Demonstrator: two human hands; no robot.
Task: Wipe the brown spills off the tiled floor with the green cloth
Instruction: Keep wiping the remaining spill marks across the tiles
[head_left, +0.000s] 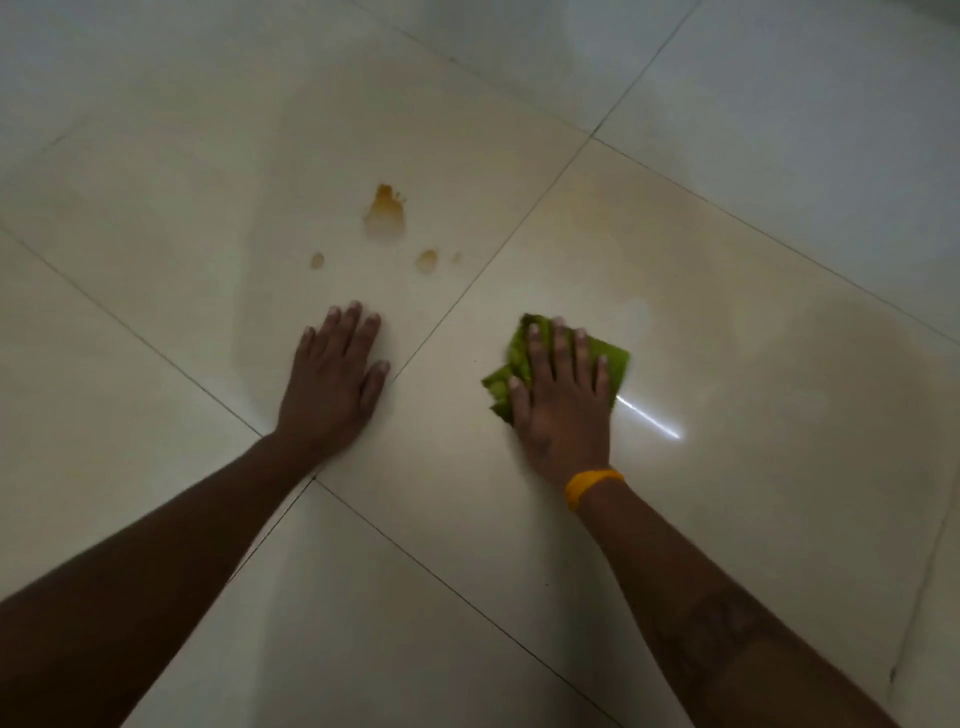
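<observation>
Head view looks down on a pale tiled floor (727, 519) with dark grout lines running diagonally. Right hand (563, 400) lies palm down on a green cloth (615, 364), fingers straight and slightly spread, pressing the cloth flat to the floor; nothing curled round it. Cloth is crumpled, edges sticking out past the fingertips, on the thumb side and on the little-finger side. Right forearm stretches in from the lower right corner, wrist straight, with an orange band (592, 486) round the wrist. Left hand (332, 379) is palm down on bare tile, well to the left of the cloth, fingers straight and close together, thumb out to the side, holding nothing. Left forearm comes in from the lower left corner, about straight.

Brown spills sit beyond the cloth and to its left, on the tile past the left hand's fingertips: one big spill (385, 210) farthest away, a small drop (317, 260) to its near left, another drop (427, 258) to its near right, and a tiny speck beside that. None touch the cloth or either hand. A bright streak of glare (649, 415) lies on the tile just right of the cloth.
</observation>
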